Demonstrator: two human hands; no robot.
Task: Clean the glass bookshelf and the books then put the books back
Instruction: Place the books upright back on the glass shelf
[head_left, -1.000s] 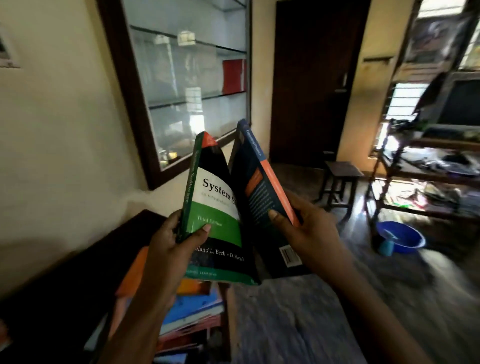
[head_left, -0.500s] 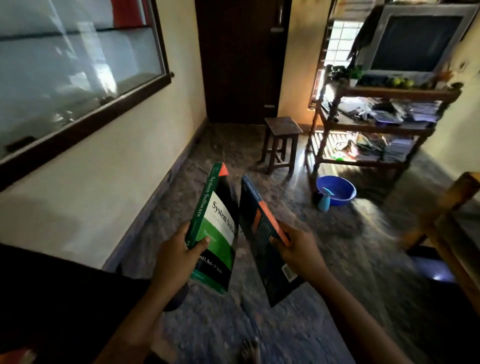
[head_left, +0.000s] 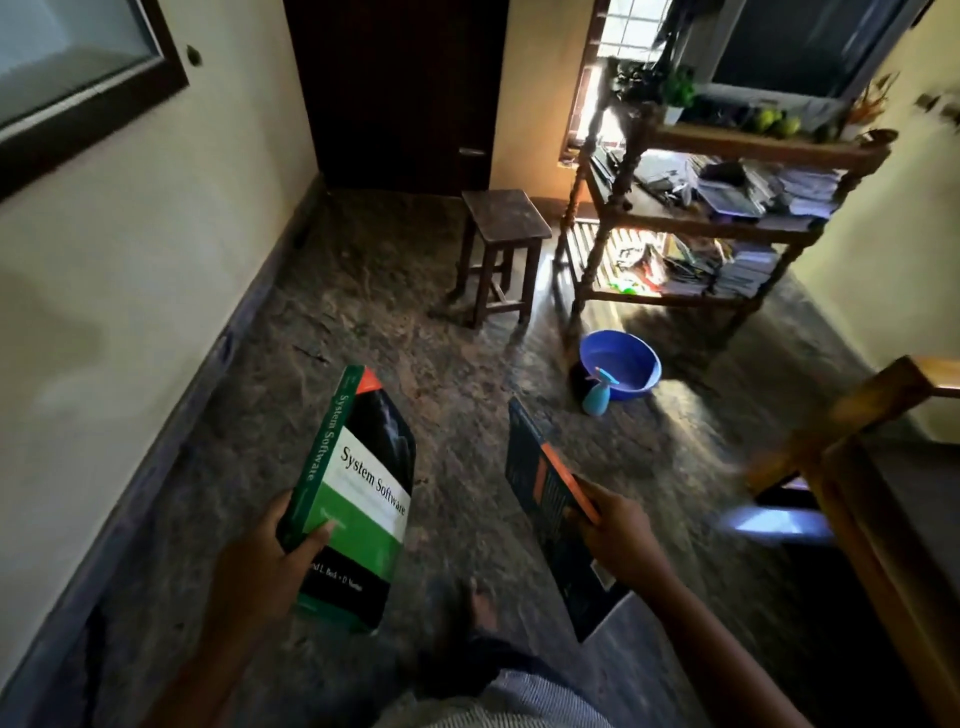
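My left hand (head_left: 270, 561) grips a green, white and black book titled "System Software" (head_left: 358, 499) by its spine edge, thumb on the cover. My right hand (head_left: 618, 535) holds a dark book with an orange spine (head_left: 550, 499) near its lower end, tilted edge-on to me. The two books are apart, both held over the stone floor. Only the lower corner of the glass bookshelf (head_left: 88, 78), with its dark wooden frame, shows on the wall at top left.
A blue basin (head_left: 621, 364) with a light blue spray bottle (head_left: 597, 395) beside it sits on the floor ahead right. A wooden stool (head_left: 501, 244) stands before a dark door. A cluttered wooden rack (head_left: 727, 218) is at right, wooden furniture (head_left: 857, 467) at near right.
The view has swung down and right, away from the glass shelf toward the floor. The two books, first close together, have been lowered and moved apart.
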